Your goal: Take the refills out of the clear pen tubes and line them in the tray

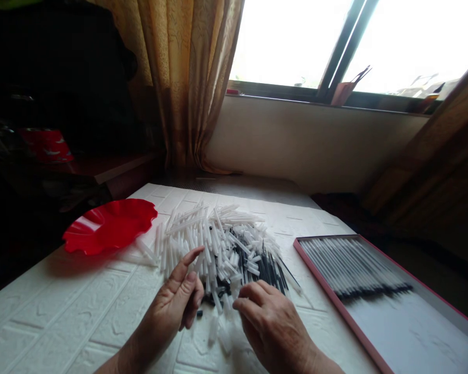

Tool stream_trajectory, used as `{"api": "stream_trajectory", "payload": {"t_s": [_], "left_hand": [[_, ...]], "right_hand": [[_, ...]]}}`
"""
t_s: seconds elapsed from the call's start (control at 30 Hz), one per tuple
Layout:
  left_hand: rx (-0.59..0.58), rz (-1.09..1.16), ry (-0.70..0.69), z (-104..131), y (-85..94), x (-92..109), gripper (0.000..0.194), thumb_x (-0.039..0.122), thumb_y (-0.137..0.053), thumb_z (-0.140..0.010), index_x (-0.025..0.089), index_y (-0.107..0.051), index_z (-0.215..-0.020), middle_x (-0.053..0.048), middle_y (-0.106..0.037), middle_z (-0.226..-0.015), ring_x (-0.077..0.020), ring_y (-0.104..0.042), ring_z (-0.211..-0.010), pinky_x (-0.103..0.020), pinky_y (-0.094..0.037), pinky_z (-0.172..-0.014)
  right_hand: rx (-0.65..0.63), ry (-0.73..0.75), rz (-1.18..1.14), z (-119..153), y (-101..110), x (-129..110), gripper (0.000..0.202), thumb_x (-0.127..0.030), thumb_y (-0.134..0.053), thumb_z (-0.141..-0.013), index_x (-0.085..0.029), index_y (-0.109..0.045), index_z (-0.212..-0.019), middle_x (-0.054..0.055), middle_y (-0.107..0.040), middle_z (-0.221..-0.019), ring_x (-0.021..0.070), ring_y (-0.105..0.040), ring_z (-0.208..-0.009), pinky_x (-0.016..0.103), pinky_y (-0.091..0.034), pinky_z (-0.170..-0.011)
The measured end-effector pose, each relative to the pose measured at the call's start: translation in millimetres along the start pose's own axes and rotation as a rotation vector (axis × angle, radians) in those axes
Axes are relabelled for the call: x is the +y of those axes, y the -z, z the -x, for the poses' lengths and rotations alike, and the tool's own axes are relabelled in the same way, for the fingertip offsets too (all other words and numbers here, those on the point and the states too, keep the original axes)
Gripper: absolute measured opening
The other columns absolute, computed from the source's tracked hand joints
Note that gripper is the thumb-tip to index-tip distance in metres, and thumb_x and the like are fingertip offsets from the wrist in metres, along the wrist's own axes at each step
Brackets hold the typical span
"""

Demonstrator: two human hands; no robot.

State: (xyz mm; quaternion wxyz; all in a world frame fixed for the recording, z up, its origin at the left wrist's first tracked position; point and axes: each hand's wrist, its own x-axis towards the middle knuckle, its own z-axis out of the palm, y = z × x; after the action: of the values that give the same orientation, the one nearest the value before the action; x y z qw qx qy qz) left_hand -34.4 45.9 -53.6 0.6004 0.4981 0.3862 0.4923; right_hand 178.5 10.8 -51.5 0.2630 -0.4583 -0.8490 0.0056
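A heap of translucent white plastic tubes (191, 228) lies in the middle of the table, with thin black sticks (271, 270) on its right side and small black caps (199, 314) at its near edge. My left hand (175, 296) is just in front of the heap, index finger stretched out, thumb against the curled fingers; whatever they grip is hidden. Opposite it, my right hand (271, 322) has thumb and fingertips pinched together beside some loose tubes (224, 332). What is in that pinch is too blurred to make out.
At the right a pink-edged shallow box (393, 332) contains a row of assembled white sticks with black ends (359, 265). A red wavy-rimmed plate (111, 226) stands at the left. The white brick-patterned table (54, 317) ends near a wall and curtain (183, 78).
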Motion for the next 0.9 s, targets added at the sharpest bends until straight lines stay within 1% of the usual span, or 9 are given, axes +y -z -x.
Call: {"api": "stream_trajectory", "payload": {"t_s": [0.13, 0.23, 0.3, 0.43, 0.53, 0.63, 0.7, 0.8, 0.9], "left_hand": [[-0.061, 0.033, 0.005, -0.6, 0.4, -8.0, 0.06, 0.061, -0.054, -0.089, 0.03, -0.046, -0.14, 0.008, -0.05, -0.058, -0.0042, -0.031, -0.035, -0.013, -0.026, -0.033], [-0.103, 0.046, 0.026, 2.5, -1.0, -11.7, 0.057, 0.061, -0.055, -0.089, 0.031, -0.049, -0.137, 0.008, -0.051, -0.059, -0.004, -0.032, -0.036, -0.013, -0.027, -0.033], [-0.133, 0.036, 0.045, 5.8, -3.1, -12.5, 0.054, 0.061, -0.055, -0.089, 0.032, -0.052, -0.134, 0.007, -0.052, -0.06, -0.0033, -0.033, -0.036, -0.012, -0.028, -0.034], [-0.23, 0.049, 0.132, 11.0, -8.2, -13.9, 0.053, 0.062, -0.057, -0.088, 0.032, -0.055, -0.132, 0.005, -0.056, -0.063, -0.0032, -0.039, -0.037, -0.012, -0.033, -0.037], [-0.316, 0.084, 0.199, 12.9, -10.3, -15.2, 0.059, 0.063, -0.061, -0.084, 0.031, -0.054, -0.133, 0.004, -0.056, -0.061, -0.0029, -0.036, -0.035, -0.012, -0.031, -0.035], [-0.372, 0.068, 0.256, 15.8, -10.3, -13.9, 0.062, 0.063, -0.059, -0.086, 0.029, -0.05, -0.137, 0.003, -0.058, -0.062, -0.0039, -0.037, -0.037, -0.013, -0.028, -0.035], [-0.378, 0.027, 0.287, 18.7, -9.8, -12.2, 0.06, 0.061, -0.058, -0.088, 0.028, -0.051, -0.137, 0.001, -0.06, -0.067, -0.0053, -0.042, -0.042, -0.014, -0.03, -0.038], [-0.397, -0.025, 0.297, 22.7, -9.8, -11.4, 0.056, 0.058, -0.059, -0.089, 0.026, -0.056, -0.134, 0.0, -0.061, -0.071, -0.0072, -0.044, -0.049, -0.016, -0.035, -0.045], [-0.409, -0.063, 0.263, 24.7, -10.1, -13.9, 0.053, 0.057, -0.061, -0.088, 0.025, -0.059, -0.131, 0.0, -0.062, -0.073, -0.0097, -0.047, -0.057, -0.02, -0.041, -0.055]], "right_hand": [[-0.103, -0.04, 0.044, 1.9, 5.7, -0.7, 0.019, -0.004, -0.056, -0.072, -0.021, -0.063, -0.069, 0.001, -0.064, -0.077, 0.0164, -0.056, -0.067, 0.027, -0.037, -0.06], [-0.197, -0.038, 0.078, 6.9, 10.9, 4.1, 0.021, -0.002, -0.059, -0.066, -0.023, -0.063, -0.068, 0.0, -0.065, -0.079, 0.0155, -0.057, -0.068, 0.026, -0.036, -0.058], [-0.226, -0.015, 0.109, 9.7, 9.3, 7.3, 0.021, -0.003, -0.062, -0.067, -0.024, -0.064, -0.07, 0.0, -0.065, -0.08, 0.0158, -0.058, -0.068, 0.026, -0.035, -0.056], [-0.187, 0.024, 0.17, 11.0, -3.6, 11.0, 0.016, -0.006, -0.066, -0.075, -0.022, -0.062, -0.071, 0.001, -0.065, -0.076, 0.0169, -0.059, -0.066, 0.026, -0.036, -0.054], [-0.142, 0.026, 0.138, 10.4, -8.2, 11.7, 0.014, -0.007, -0.064, -0.078, -0.02, -0.062, -0.074, 0.003, -0.067, -0.077, 0.0181, -0.061, -0.067, 0.026, -0.04, -0.057], [-0.107, -0.046, -0.059, 10.1, -1.4, 11.7, 0.012, -0.011, -0.055, -0.085, -0.019, -0.063, -0.082, 0.003, -0.067, -0.074, 0.0163, -0.061, -0.065, 0.024, -0.043, -0.059], [-0.079, -0.161, -0.264, 9.7, 6.6, 11.8, 0.013, -0.016, -0.051, -0.089, -0.017, -0.063, -0.086, 0.001, -0.065, -0.068, 0.0132, -0.059, -0.057, 0.022, -0.042, -0.055], [-0.034, -0.363, -0.559, 8.2, 15.3, 12.1, 0.013, -0.024, -0.056, -0.088, -0.017, -0.066, -0.084, -0.001, -0.061, -0.063, 0.011, -0.053, -0.053, 0.02, -0.04, -0.051], [0.033, -0.505, -0.839, 7.3, 14.9, 13.7, 0.016, -0.032, -0.068, -0.081, -0.017, -0.071, -0.084, 0.001, -0.063, -0.07, 0.0127, -0.055, -0.061, 0.021, -0.044, -0.057]]}}
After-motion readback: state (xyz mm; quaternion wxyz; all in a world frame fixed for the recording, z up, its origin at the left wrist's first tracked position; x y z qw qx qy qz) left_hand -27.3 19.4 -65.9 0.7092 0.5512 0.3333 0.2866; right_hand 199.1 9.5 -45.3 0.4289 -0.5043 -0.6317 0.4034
